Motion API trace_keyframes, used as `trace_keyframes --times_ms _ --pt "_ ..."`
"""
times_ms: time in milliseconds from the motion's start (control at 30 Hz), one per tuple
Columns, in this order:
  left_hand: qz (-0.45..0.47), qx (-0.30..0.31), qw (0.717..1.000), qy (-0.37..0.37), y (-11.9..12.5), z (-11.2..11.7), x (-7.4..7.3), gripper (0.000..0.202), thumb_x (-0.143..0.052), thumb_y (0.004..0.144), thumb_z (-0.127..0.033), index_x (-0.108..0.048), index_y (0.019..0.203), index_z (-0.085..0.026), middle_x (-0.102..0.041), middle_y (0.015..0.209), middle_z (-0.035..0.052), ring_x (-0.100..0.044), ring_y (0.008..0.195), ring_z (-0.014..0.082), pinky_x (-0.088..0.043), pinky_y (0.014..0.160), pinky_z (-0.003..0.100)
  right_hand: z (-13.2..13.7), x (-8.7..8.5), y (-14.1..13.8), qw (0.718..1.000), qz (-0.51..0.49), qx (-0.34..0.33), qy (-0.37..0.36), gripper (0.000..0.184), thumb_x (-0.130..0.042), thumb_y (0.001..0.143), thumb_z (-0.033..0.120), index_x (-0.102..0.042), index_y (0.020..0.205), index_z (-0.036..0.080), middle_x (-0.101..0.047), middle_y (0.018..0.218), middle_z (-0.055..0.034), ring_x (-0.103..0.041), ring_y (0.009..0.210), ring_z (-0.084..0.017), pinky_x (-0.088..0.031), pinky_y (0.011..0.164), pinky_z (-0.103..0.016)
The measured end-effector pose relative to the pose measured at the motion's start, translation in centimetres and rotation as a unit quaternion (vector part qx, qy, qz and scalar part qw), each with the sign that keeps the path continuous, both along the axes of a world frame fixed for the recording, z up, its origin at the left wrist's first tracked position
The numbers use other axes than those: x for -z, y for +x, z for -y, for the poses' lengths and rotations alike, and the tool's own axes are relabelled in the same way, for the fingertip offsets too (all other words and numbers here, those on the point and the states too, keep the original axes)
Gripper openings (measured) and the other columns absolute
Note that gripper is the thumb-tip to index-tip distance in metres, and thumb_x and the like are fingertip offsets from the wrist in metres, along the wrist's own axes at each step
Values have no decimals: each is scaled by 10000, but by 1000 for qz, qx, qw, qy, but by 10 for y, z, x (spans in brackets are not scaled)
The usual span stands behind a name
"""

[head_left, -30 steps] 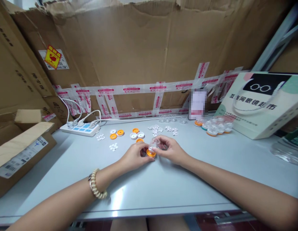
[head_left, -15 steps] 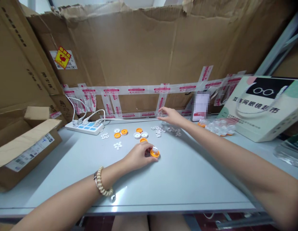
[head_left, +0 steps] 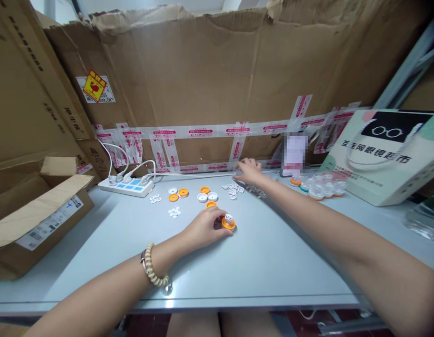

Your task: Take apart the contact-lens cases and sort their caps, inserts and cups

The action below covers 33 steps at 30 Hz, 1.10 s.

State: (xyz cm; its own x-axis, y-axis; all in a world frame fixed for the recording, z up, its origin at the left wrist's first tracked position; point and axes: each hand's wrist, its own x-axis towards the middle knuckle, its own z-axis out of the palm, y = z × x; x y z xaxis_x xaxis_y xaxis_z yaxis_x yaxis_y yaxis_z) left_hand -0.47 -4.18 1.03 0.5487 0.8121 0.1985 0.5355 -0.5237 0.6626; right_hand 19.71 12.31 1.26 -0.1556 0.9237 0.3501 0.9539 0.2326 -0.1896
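My left hand (head_left: 206, 228) is closed around the side of an orange round base (head_left: 228, 225), which rests on the table. A small white openwork piece (head_left: 228, 217) stands in the middle of that base, with something clear beneath it. At the back of the table, my right hand (head_left: 250, 172) has its fingers curled on a clear plastic piece (head_left: 237, 173), partly hidden under the fingertips. White openwork pieces (head_left: 233, 190) lie just in front of that hand, and clear small pieces (head_left: 255, 191) lie under the wrist. Another orange round base (head_left: 211, 204) sits behind my left hand.
Orange and white discs (head_left: 183, 192) and small white pieces (head_left: 174, 212) lie to the left. A power strip (head_left: 126, 186) and an open carton (head_left: 45, 210) stand further left. At right are clear-domed rounds (head_left: 318, 187), a phone (head_left: 294, 154) and a paper bag (head_left: 374, 164).
My right hand has shifted slightly right, and its fingers have curled down over the clear piece. My left hand keeps its hold on the orange base. The view has shifted a little.
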Motion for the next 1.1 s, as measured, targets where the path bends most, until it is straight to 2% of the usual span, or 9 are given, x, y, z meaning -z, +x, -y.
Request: trace_keyframes --times_ms 100,200,300,400,467,600,800,933,1100 --pt "0 -1 1000 5 0 1 0 205 -667 697 -255 -612 869 -158 -577 780 18 -523 707 144 -411 657 239 13 -4 -4 999 -34 8 34 389 -575 732 406 -535 1058 198 -476 1169 -129 -342 1120 -313 -267 891 -450" --pt "5 -5 1000 19 0 1 2 198 -661 698 -251 -614 864 -155 -575 772 13 -520 692 135 -412 650 231 44 -9 -7 986 -122 -100 60 294 -532 784 376 -535 1015 193 -515 1111 -99 -409 1069 -260 -301 891 -394" --pt "19 -22 999 20 0 1 4 174 -663 697 -271 -618 810 -148 -575 736 3 -523 661 126 -411 624 221 86 -11 -6 938 -211 -274 -27 247 -459 842 394 -532 937 178 -563 931 -63 -510 859 -183 -384 766 -312" --pt "29 -37 999 13 0 0 6 240 -693 671 -310 -614 814 -135 -578 709 0 -527 631 124 -411 598 221 122 -9 -5 890 -224 -362 -162 274 -501 818 444 -538 897 183 -553 819 -20 -499 733 -146 -395 668 -267" --pt "29 -42 999 11 1 -1 6 312 -712 648 -343 -611 850 -129 -584 701 2 -528 620 127 -414 586 224 134 -4 -5 878 -222 -370 -207 327 -616 728 462 -539 883 184 -535 798 -2 -475 704 -134 -388 636 -250" --pt "30 -42 999 7 2 1 6 344 -713 642 -363 -595 869 -132 -604 735 17 -546 648 138 -433 606 236 137 8 -10 874 -238 -357 -228 406 -727 602 446 -534 839 179 -499 736 25 -429 653 -118 -354 576 -225" --pt "-7 -37 999 29 -3 6 -4 319 -679 672 -315 -547 906 -143 -603 828 40 -555 725 159 -436 639 260 135 15 -13 862 -282 -360 -218 348 -703 639 407 -555 847 170 -499 726 22 -440 655 -115 -362 587 -224" --pt "-22 9 998 60 -6 5 -15 377 -667 682 -276 -539 1022 -173 -580 962 54 -531 857 173 -422 703 263 138 15 -14 871 -269 -363 -192 251 -665 676 366 -546 780 171 -477 684 25 -431 633 -115 -359 574 -224" --pt "-5 11 997 72 -3 3 -15 204 -569 782 -266 -587 965 -179 -588 896 38 -526 822 152 -416 667 236 140 16 -16 877 -262 -369 -163 200 -623 706 349 -538 722 168 -478 683 15 -432 637 -116 -361 589 -228"
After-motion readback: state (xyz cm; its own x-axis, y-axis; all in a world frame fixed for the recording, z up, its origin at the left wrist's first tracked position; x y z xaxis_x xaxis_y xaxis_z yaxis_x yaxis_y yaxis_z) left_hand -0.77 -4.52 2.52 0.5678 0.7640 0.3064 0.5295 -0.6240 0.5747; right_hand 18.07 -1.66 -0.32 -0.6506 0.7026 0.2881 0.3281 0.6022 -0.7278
